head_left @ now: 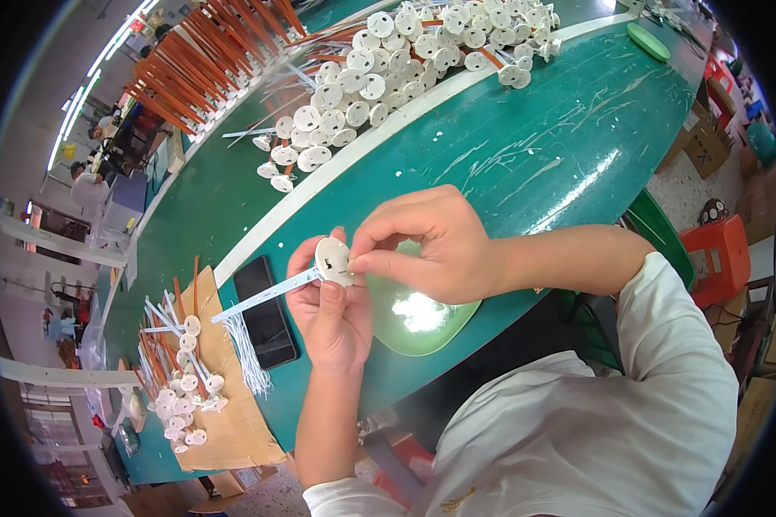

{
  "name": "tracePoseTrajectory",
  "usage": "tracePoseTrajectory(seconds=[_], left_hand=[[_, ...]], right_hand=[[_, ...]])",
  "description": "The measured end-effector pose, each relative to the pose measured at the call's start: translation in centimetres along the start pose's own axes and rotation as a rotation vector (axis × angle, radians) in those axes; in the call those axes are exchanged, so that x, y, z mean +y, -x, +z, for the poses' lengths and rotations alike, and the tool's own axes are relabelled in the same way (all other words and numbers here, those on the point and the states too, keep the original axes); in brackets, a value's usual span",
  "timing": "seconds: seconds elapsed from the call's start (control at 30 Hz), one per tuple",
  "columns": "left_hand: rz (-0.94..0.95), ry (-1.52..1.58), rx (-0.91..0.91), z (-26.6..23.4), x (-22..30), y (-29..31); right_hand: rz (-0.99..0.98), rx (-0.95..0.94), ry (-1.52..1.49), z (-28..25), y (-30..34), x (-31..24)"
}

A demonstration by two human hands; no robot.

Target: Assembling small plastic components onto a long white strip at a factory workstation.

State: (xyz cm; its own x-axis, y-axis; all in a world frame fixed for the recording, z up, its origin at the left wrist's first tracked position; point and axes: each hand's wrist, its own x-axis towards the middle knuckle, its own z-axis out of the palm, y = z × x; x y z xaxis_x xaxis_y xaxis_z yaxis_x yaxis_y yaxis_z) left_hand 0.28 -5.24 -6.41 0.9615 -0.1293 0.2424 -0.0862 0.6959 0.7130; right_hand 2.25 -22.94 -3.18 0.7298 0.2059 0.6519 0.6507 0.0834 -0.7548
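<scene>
Far left, beyond the bench (pixel 509 185), a co-worker in a pale top (pixel 88 189), small in view. Row of orange-brown strips (pixel 203 65) slanting up along the far side, upper left, white pieces at their feet. At the bench's left end, a flattened cardboard sheet (pixel 243 422); on its left part, a cluster of white discs (pixel 178 405) with brown and pale-blue strips among them. Right of that, a bundle of white threads (pixel 250 358), touching or just beside a dark phone (pixel 278 334) that lies near the sheet's right edge. Above the phone, a pale-blue strip (pixel 272 291) runs out leftward from the white disc (pixel 333 260), raised over the bench's near side. Left hand (pixel 332 323) grasping that disc, thumb in front, fingers behind. Past the white rail, toward the far edge, a large heap of white discs (pixel 388 73). Right hand (pixel 435 246): thumb and forefinger pinched at the disc's right rim; cannot tell whether a small part sits between. Beneath it, a light-green dish (pixel 444 334) at the near edge. Another green dish (pixel 648 41), far right corner. Off the bench, right: an orange-red stool (pixel 717 258).
</scene>
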Motion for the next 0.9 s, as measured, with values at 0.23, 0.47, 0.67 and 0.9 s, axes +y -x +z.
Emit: tracePoseTrajectory(seconds=[0.23,0.47,0.67,0.9], left_hand=[[0.027,-0.028,0.001,-0.6,0.1,0.0],[0.065,-0.065,-0.032,-0.2,0.2,-0.2],[0.200,-0.258,-0.063,-1.0,-0.6,-0.5],[0.125,-0.211,-0.043,-1.8,0.0,-0.7]], right_hand=[[-0.262,0.005,0.198,0.2,0.0,0.9],[-0.326,-0.141,0.275,-0.9,-0.8,0.8],[-0.410,-0.062,0.337,-0.3,-0.2,1.0],[-0.317,-0.067,0.287,0.2,-0.4,1.4]])
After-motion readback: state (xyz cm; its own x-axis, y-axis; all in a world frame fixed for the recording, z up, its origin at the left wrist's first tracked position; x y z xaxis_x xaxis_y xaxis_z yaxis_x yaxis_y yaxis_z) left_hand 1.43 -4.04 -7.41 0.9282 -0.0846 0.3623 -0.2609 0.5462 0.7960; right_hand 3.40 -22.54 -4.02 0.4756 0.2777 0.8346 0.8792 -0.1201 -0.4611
